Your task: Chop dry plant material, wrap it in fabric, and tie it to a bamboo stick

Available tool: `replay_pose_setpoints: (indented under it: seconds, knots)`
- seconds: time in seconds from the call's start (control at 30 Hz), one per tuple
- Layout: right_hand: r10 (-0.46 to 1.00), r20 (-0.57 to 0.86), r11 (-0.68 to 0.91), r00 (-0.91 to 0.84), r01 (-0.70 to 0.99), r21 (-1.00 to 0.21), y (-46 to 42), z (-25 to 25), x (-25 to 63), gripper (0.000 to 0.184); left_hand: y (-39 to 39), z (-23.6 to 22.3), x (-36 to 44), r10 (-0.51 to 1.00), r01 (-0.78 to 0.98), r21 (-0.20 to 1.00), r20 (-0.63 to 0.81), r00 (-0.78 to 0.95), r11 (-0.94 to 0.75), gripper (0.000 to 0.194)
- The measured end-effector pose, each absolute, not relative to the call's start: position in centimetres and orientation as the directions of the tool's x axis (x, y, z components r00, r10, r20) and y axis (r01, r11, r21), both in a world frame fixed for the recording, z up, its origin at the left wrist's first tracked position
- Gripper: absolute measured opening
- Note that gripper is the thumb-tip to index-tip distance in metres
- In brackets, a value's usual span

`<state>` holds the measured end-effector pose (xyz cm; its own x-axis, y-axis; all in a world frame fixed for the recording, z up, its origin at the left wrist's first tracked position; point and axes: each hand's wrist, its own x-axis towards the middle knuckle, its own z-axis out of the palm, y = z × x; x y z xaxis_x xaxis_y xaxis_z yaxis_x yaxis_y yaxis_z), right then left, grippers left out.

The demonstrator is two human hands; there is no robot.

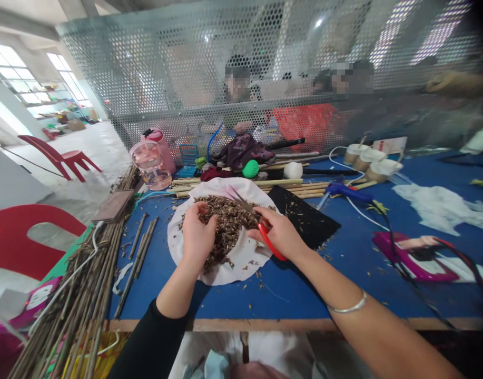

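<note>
**Right hand (281, 231) holding scissors (270, 244), left hand (199, 231) at a pile (230, 223) of brown bits**

The pile lies on a round white cloth (249, 269), near the middle of a blue worktop (273, 302). The right hand is closed around the scissors' red handles, their blades pointing far and left over the pile. The left hand sits at the pile's left side, thumb and curved fingers spread apart; whether bits are between the fingers, I cannot tell.

Right of the cloth is a black sheet (304, 218) scattered with flecks. To the left lie a few short sticks (142, 247), then a long bundle (83, 284) along the edge. On the far side are a green ball (250, 169), a white ball (293, 170) and, farther left, a clear jug (150, 164). A blue glue gun (350, 193) lies on the far right.
</note>
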<state>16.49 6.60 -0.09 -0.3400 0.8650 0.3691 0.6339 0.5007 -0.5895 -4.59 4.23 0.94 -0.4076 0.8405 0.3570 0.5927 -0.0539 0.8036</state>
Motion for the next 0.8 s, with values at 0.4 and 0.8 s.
replay_pose_setpoints:
  seconds: [0.4,0.8]
  knots:
    - [0.89,0.437,0.441,-0.13,0.487,-0.754,9.6,-0.8,20.5,0.052,8.0,3.0,2.5,0.947,0.919,0.244,-0.01,0.321,-0.309,0.024]
    - [0.893,0.389,0.447,-0.228,0.56,-0.697,8.1,0.0,18.8,0.059,7.3,1.7,-1.1,0.979,0.529,0.843,0.178,-0.097,-0.1,0.017]
